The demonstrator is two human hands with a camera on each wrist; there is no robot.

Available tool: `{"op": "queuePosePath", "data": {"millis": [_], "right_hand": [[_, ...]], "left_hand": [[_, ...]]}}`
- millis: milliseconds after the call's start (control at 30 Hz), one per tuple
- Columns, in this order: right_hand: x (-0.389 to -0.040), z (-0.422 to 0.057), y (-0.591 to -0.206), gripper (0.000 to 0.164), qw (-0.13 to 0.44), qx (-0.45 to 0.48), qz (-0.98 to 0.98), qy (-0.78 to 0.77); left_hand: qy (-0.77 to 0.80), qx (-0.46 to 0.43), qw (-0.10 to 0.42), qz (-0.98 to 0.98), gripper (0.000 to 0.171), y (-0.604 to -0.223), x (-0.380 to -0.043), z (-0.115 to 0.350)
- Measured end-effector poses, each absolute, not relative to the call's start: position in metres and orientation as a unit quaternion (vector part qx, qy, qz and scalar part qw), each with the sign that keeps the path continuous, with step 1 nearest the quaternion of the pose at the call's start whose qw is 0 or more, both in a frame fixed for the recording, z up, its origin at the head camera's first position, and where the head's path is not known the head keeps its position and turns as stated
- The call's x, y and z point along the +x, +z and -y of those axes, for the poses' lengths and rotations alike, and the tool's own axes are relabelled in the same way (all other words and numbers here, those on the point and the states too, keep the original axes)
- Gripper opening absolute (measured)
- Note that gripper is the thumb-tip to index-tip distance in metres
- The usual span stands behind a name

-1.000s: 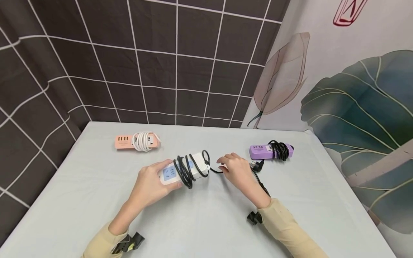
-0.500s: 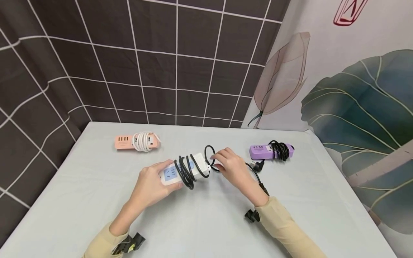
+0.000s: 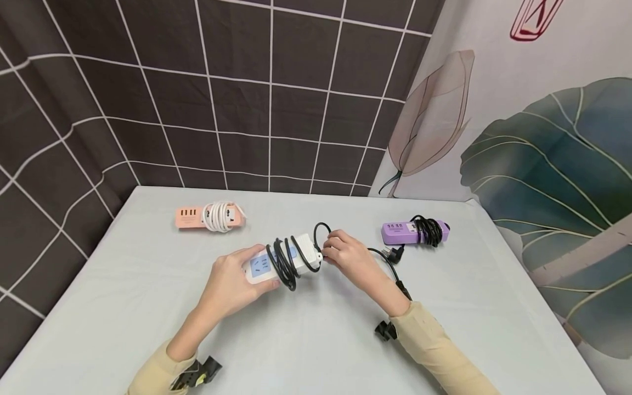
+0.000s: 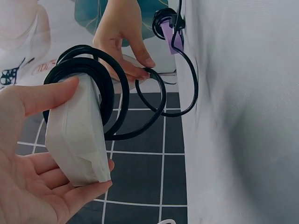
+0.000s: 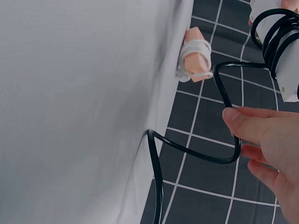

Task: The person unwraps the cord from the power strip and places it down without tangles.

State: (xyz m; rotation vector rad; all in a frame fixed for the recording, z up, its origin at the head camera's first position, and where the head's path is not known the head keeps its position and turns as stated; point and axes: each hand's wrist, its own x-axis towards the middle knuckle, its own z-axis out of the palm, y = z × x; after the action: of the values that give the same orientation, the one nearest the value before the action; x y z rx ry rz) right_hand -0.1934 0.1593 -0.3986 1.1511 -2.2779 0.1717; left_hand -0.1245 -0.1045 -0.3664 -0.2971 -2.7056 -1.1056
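My left hand point(image 3: 229, 282) grips one end of a white power strip point(image 3: 260, 265) with blue socket faces, thumb on one side and fingers on the other. Several turns of black cord point(image 3: 285, 269) are wound around the strip's middle. In the left wrist view the strip's plain white underside point(image 4: 77, 130) faces the camera. Just beyond the strip's far end, my right hand point(image 3: 351, 262) pinches the loose length of cord point(image 5: 223, 91) between thumb and fingers. From that hand the cord runs right to a black plug point(image 3: 396, 254) near the purple strip.
At the back left of the white-covered table point(image 3: 306, 351) lies a peach power strip point(image 3: 189, 218) wrapped in white cord. Toward the back right is a purple power strip point(image 3: 399, 233) with a black cord bundle. A dark gridded cloth point(image 3: 237, 104) hangs behind the table.
My right hand has moved left toward the strip's end, and its fingers have closed on the cord. The cord loop there has risen and changed shape. My left hand has barely moved.
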Motion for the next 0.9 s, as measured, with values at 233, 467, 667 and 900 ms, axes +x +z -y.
{"op": "queuePosePath", "data": {"millis": [233, 467, 667, 900], "right_hand": [[-0.1924, -0.1606, -0.4006, 0.010, 0.272, 0.433, 0.857, 0.052], [-0.1919, -0.1619, -0.4027, 0.004, 0.265, 0.444, 0.855, 0.047], [-0.1921, -0.1623, -0.4030, 0.004, 0.278, 0.442, 0.851, 0.059], [-0.1932, -0.1615, -0.4023, 0.016, 0.304, 0.411, 0.854, 0.099]], "left_hand": [[-0.378, -0.096, 0.100, 0.915, 0.066, -0.3674, -0.1248, 0.1049], [-0.378, -0.098, 0.100, 0.915, 0.067, -0.3689, -0.1250, 0.1053], [-0.379, -0.100, 0.100, 0.915, 0.067, -0.3703, -0.1253, 0.1062], [-0.377, -0.101, 0.102, 0.915, 0.066, -0.3714, -0.1249, 0.1059]]}}
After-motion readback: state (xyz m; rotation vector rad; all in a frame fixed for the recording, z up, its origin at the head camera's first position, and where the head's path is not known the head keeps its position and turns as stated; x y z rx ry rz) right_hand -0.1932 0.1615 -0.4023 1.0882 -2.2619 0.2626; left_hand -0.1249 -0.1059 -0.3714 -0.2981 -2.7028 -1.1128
